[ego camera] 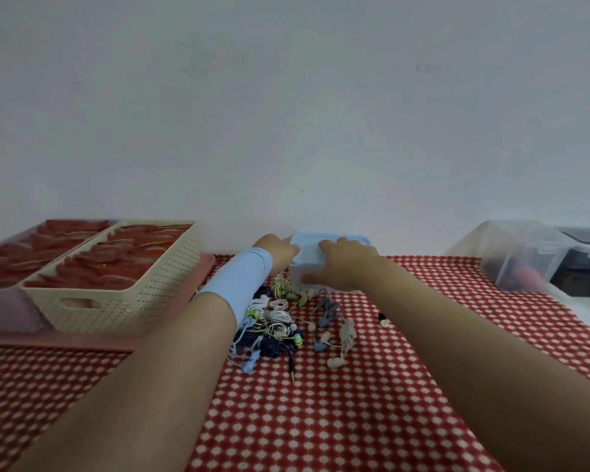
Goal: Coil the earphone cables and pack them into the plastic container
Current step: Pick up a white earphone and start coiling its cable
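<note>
- Red-and-white patterned cloth [321, 420] covering the bench.
- Cream perforated basket [133, 301] holding flat red pieces, left.
- Pale lilac basket [0, 301] touching it, similarly filled.
- Pink tray [65, 340] under both.
- Clear lidded bin [525, 253], right.
- Dark box [586, 260] behind it.

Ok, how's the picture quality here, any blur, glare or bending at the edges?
Head view: flat, dim light, no glare or hard shadows. Head view: the left hand and right hand look soft at the plastic container; the earphone pile reads clearer. Head view: the wide lens stretches the forearms toward the corners.
</note>
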The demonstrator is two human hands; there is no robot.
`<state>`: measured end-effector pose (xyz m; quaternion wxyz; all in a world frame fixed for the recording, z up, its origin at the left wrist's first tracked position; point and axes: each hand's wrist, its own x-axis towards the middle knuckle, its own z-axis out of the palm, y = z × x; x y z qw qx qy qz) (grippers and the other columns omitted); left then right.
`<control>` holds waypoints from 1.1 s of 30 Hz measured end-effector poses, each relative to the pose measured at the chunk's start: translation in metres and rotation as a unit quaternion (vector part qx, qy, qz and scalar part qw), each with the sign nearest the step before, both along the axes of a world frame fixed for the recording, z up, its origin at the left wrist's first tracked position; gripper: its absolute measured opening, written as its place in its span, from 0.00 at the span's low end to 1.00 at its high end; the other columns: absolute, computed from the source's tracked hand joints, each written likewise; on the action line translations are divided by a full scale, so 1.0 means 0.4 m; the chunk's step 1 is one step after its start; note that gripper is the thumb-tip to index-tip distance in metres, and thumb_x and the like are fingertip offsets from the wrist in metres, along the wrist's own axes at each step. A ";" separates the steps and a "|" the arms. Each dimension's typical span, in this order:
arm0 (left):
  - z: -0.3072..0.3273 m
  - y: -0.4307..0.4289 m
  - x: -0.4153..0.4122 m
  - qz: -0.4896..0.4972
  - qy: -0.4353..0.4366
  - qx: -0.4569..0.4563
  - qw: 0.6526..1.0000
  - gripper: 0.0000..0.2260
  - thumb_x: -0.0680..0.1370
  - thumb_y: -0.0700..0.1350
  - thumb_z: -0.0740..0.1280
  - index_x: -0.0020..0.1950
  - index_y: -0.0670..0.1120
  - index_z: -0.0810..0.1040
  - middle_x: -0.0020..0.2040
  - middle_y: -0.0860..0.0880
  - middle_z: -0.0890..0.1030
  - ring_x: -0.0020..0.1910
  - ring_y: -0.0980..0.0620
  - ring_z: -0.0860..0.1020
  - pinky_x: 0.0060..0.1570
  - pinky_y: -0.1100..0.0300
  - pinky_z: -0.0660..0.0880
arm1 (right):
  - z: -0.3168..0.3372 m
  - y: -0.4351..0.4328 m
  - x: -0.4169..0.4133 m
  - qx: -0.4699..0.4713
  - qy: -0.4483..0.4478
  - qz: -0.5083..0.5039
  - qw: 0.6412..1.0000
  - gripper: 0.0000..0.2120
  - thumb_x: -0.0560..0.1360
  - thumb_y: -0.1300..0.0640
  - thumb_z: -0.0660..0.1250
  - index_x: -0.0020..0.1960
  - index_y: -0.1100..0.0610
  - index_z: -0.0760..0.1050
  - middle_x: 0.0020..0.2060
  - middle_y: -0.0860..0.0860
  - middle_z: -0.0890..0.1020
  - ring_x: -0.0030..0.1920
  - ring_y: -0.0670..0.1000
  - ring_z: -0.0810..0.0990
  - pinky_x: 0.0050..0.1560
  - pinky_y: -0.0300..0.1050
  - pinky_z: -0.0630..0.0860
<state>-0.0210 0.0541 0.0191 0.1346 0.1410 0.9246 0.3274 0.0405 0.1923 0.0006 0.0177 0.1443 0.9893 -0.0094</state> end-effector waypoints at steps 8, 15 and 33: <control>-0.023 0.004 -0.018 0.059 -0.133 0.226 0.963 0.09 0.80 0.44 0.63 0.51 0.39 0.76 0.55 0.37 0.81 0.52 0.40 0.81 0.53 0.49 0.81 | -0.025 -0.005 -0.002 -0.028 0.077 -0.001 0.997 0.31 0.78 0.30 0.56 0.64 0.56 0.69 0.56 0.56 0.79 0.51 0.56 0.77 0.54 0.53 0.76; -0.032 -0.005 -0.014 0.054 -0.185 0.273 0.943 0.14 0.81 0.45 0.64 0.62 0.39 0.77 0.57 0.38 0.81 0.54 0.43 0.81 0.36 0.58 0.80 | -0.031 -0.012 -0.001 -0.036 0.110 0.004 0.993 0.31 0.79 0.30 0.53 0.63 0.56 0.70 0.55 0.57 0.80 0.52 0.58 0.79 0.55 0.56 0.77; -0.013 0.035 0.019 -0.027 0.156 -0.095 0.983 0.11 0.79 0.40 0.62 0.60 0.42 0.75 0.55 0.42 0.76 0.52 0.44 0.76 0.53 0.52 0.75 | 0.089 0.127 0.091 0.030 0.269 0.040 0.962 0.21 0.80 0.66 0.59 0.70 0.52 0.68 0.58 0.54 0.74 0.55 0.59 0.74 0.49 0.52 0.70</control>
